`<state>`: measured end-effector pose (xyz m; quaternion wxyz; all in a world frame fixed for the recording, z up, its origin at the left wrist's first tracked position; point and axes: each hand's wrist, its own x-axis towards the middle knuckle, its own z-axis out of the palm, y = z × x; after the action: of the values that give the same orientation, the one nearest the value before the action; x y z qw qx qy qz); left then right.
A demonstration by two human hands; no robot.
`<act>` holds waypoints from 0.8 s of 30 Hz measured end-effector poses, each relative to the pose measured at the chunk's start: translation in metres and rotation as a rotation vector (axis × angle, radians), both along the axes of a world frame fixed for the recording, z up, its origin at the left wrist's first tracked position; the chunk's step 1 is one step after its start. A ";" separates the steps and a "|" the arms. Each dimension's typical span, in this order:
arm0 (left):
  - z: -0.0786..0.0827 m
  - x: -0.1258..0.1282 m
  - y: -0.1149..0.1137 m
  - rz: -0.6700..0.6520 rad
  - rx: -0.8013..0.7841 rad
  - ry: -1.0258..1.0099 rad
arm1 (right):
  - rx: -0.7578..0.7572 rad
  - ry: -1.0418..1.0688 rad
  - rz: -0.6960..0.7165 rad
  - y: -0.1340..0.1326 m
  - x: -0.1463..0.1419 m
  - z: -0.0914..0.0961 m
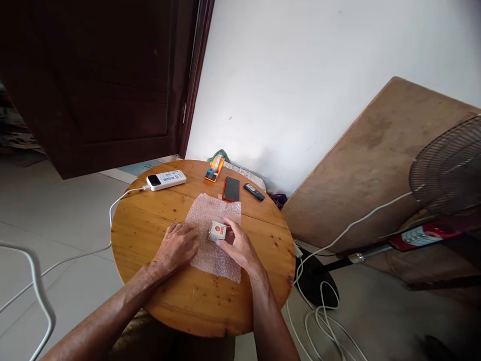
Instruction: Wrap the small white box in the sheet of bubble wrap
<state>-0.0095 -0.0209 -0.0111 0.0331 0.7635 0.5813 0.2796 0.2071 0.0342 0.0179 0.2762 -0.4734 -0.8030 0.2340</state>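
Note:
A sheet of bubble wrap (210, 213) lies in the middle of a round wooden table (150, 235). On it stands a small white box with a red mark (217, 231). My right hand (238, 245) grips that box from the right with thumb and fingers. Resting on the left edge of the bubble wrap, my left hand (176, 246) has its fingers curled down onto the sheet, just left of the box.
At the table's far side lie a white power bank with a cable (166, 180), an orange tape dispenser (214, 169), a dark phone (231, 189) and a small black remote (254, 192). A fan (447, 175), a leaning wooden board (376, 165) and white cables (323, 311) are at right.

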 end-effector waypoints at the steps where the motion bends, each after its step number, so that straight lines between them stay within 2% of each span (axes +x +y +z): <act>1: -0.001 0.000 0.000 0.000 0.003 -0.010 | -0.012 0.021 -0.004 0.000 0.002 -0.001; 11: -0.007 -0.005 -0.002 -0.017 0.010 -0.075 | -0.040 0.005 -0.017 -0.002 -0.004 -0.001; 15: -0.006 -0.006 -0.004 -0.055 0.017 -0.143 | -0.043 0.014 0.023 -0.002 -0.001 0.001; 19: 0.004 -0.005 -0.009 -0.139 0.024 -0.185 | 0.013 0.064 -0.022 -0.015 0.006 0.021; 22: 0.013 -0.006 -0.013 -0.199 0.011 -0.222 | -0.055 0.010 0.131 -0.035 0.014 0.041; 24: 0.015 -0.006 -0.014 -0.255 -0.001 -0.217 | -0.116 -0.077 0.224 -0.047 0.018 0.047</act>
<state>-0.0158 -0.0347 0.0043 0.1311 0.7963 0.4728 0.3538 0.2255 -0.0131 0.0653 0.1895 -0.4046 -0.8460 0.2909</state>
